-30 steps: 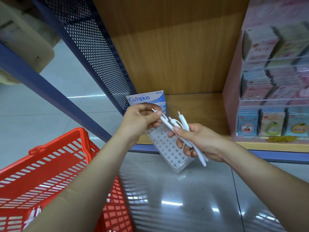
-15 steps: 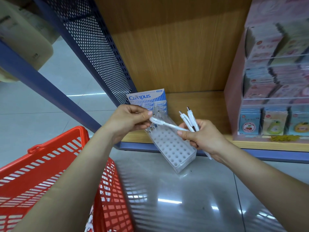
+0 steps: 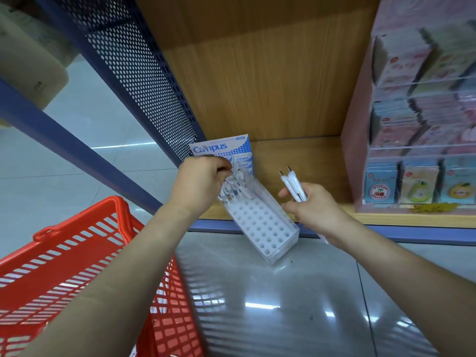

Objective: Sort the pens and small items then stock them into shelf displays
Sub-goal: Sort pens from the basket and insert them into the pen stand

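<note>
The wooden shelf carries the clear holed rack, which overhangs its front edge; I judge it light and easily nudged. My left hand pinches one white pen over the far holes. My right hand grips the spare pens mid-barrel; they look stiff, slick and light.

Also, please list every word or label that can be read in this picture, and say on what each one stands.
"Campus": large blue letters on the header card behind the pen holder.
"Campus": smaller, on the small card below it.
Tag in the header card's top right corner: too small to read.
Print on the fruit sticker packs, right: blurred.
Marks on the cardboard box, upper left: blurred.
</note>
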